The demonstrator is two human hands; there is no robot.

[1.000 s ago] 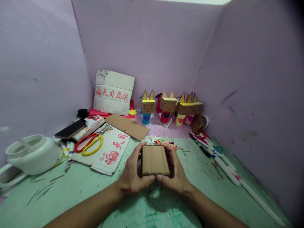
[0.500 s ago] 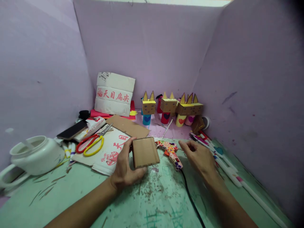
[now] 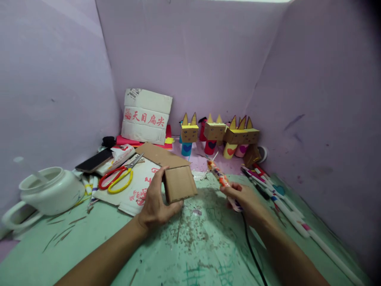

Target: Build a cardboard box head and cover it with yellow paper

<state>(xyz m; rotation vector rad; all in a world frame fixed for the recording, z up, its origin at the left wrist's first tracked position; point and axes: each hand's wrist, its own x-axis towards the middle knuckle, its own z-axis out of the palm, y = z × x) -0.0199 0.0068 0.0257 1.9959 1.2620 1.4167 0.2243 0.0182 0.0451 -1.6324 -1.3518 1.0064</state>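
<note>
Between the thumb and fingers of my left hand (image 3: 157, 202) is a small brown cardboard box (image 3: 180, 183), held above the green tabletop (image 3: 166, 254). My right hand (image 3: 245, 200) is wrapped round the handle of a hot glue gun (image 3: 222, 174) with a colourful patterned cover. Its black cord (image 3: 253, 250) runs down toward the front edge of the view. The gun's tip points away from me and is a little blurred. Left of the box lie scissors (image 3: 120, 178) with one red and one yellow handle, on a flattened white carton (image 3: 139, 190) with red print.
A white teapot-like jug (image 3: 49, 190) stands at the left, near a dark phone (image 3: 94, 159). Several cardboard-headed figures with horns (image 3: 216, 133) line the back. Marker pens and white tubes (image 3: 287, 212) lie along the right wall. Scraps are scattered over the tabletop.
My right hand has closed round the glue gun's handle and raised it from the table. The box stays in my left hand, tilted slightly differently. The view has shifted a little.
</note>
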